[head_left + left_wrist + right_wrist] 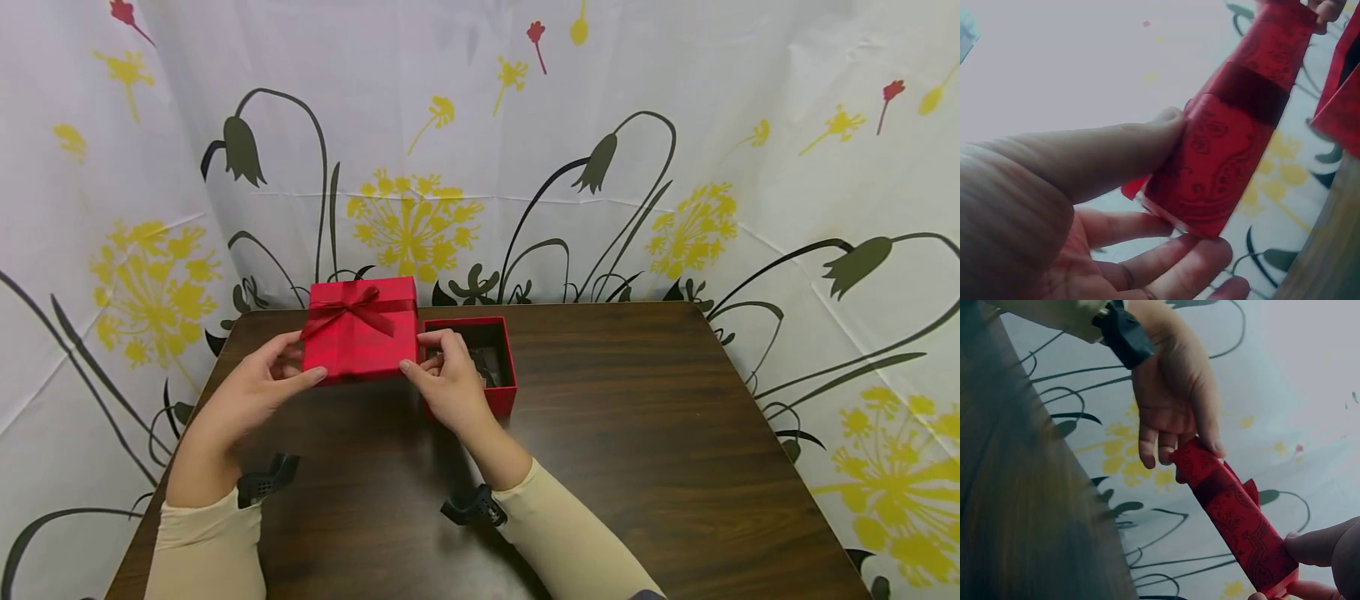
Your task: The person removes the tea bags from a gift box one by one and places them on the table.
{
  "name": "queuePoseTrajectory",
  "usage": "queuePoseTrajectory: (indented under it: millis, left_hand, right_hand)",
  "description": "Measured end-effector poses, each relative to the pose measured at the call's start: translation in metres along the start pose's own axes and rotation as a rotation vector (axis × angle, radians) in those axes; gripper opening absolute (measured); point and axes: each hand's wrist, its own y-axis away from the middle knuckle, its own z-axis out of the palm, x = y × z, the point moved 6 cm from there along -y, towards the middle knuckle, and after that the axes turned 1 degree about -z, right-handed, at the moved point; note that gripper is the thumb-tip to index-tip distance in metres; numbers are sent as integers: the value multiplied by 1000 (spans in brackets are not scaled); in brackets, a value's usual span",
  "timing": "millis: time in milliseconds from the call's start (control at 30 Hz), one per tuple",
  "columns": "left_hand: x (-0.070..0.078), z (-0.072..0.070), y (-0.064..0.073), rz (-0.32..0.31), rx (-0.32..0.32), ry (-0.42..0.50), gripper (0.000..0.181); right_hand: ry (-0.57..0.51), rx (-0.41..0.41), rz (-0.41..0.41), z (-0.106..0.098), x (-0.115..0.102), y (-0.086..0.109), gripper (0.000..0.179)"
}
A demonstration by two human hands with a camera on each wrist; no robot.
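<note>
Both hands hold a red gift box lid (360,354) with a dark red ribbon bow on top, raised above the table's far left part. My left hand (243,392) grips its left edge, thumb at the near corner and fingers beneath, as the left wrist view shows. At the lid's right edge my right hand (453,383) pinches with thumb and fingers. Just right of the lid stands the red box base (504,400), uncovered, with a dark inside; the right hand partly hides it. Something dark and patterned lies in it, too unclear to name. A floral print shows on the lid's side (1210,156).
The dark brown wooden table (637,450) extends to the right and toward me. Behind it and at both sides hangs a white curtain (465,108) printed with yellow, red and green flowers. Each wrist wears a black strapped device (268,481).
</note>
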Motion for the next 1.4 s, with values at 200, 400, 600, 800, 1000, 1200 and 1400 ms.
queuePoseTrajectory:
  millis: [200,400,600,800,1000,1200,1400]
  left_hand:
    - [-9,-14,9,1,13,-49,78]
    - [-18,-20,13,-6,-1,-63,79]
    - [-32,-24,13,-94,-19,-139,84]
    - [-48,-22,9,-101,-93,-156,83]
    - [-63,-16,1,-110,-134,-139,83]
    - [-71,-11,-5,-168,-154,-152,85]
    - [-75,-5,-11,-188,-177,-114,84]
  right_hand:
    - [24,-50,-25,22,3,3,46]
    - [28,-130,-28,41,11,11,55]
    - [42,-215,-41,59,19,21,61]
    - [83,-264,-30,75,33,25,66]
    - [116,-278,-14,85,46,27,66]
    - [116,-287,3,87,55,26,67]
    - [144,-273,13,87,62,24,67]
